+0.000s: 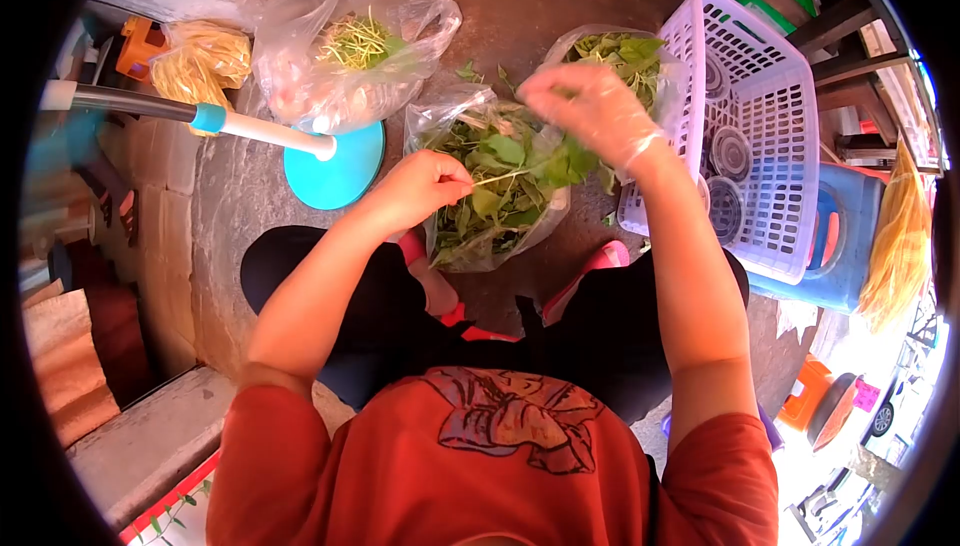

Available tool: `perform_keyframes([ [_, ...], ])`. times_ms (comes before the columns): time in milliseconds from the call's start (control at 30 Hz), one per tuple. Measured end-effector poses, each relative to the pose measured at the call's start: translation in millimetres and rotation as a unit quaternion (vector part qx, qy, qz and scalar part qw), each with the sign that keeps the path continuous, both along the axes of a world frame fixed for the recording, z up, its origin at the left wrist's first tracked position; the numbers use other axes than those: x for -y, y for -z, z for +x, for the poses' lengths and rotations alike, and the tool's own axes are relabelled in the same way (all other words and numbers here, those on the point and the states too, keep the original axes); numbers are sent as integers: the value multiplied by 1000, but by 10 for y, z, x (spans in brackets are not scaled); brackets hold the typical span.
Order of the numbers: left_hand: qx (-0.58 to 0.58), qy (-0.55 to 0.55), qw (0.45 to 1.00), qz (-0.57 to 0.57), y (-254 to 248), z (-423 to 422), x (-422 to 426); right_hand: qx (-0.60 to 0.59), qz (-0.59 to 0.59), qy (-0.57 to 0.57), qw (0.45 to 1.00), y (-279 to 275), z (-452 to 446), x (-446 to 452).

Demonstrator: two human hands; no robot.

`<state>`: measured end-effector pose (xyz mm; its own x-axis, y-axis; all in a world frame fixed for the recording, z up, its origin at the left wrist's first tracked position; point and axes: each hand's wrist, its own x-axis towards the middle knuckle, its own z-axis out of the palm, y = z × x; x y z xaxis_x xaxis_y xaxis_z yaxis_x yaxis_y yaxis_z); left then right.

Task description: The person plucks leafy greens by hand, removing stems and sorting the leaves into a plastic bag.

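Note:
My left hand (pixel 425 189) is closed in a pinch on the thin pale stem of a leafy green sprig (pixel 568 161), over an open plastic bag of greens (pixel 490 221) between my feet. My right hand (pixel 592 111), in what looks like a thin clear glove, is above the sprig's leaves, its fingers curled and blurred; whether it grips anything is hidden. Behind it, a second bag of leaves (pixel 625 54) stands beside a purple basket. At the upper left, a clear plastic bag (pixel 330 56) has cut stems (pixel 358 43) on it.
A purple plastic basket (pixel 755 96) leans at the right by a blue container (pixel 850 236). A turquoise round base (pixel 335 166) with a white pole stands left of the greens. Yellow bundled bags (pixel 200 64) lie farther left. Loose leaves (pixel 468 73) are on the floor.

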<state>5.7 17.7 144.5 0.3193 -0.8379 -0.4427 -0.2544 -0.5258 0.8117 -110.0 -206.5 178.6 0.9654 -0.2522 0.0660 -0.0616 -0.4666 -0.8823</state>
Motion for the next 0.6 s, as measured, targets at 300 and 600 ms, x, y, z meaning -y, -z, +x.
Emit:
perform_keyframes([
  [300,-13,-50,995,-88,-228,209,-26,-52,-165,-121,978,226,42,-330],
  [600,-3,-43,998,-47,93,258,16,-29,-361,106,926,286,177,-97],
])
